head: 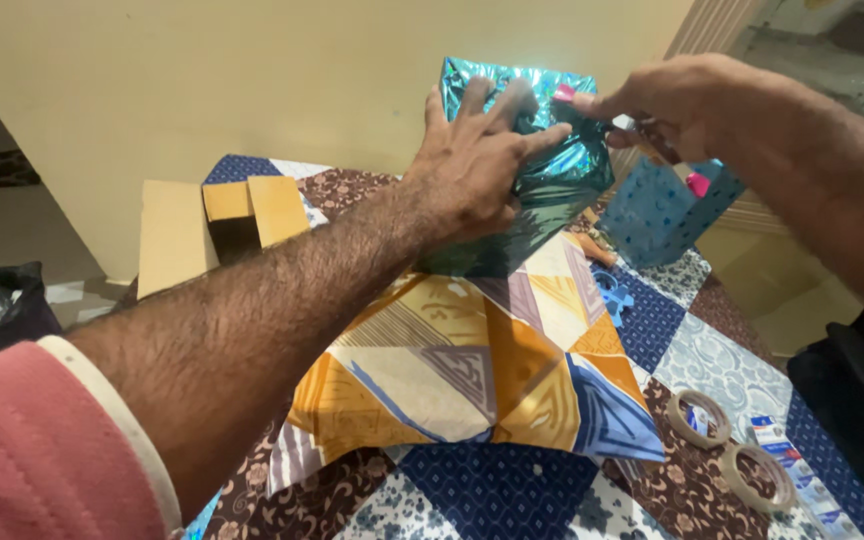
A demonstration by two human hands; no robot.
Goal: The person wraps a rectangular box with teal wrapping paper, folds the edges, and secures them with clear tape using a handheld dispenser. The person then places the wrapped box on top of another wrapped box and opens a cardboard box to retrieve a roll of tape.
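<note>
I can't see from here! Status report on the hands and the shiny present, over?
Left hand flat on teal parcel. Right hand pinching its top corner. Pillow beneath. Nothing in the way.

Wrapped parcels and boxes on the patterned table

A shiny teal foil-wrapped package (542,150) stands at the table's far edge; a blue dotted gift bag (657,215) sits just right of it, an open brown cardboard box (217,225) by the far left corner.
</note>
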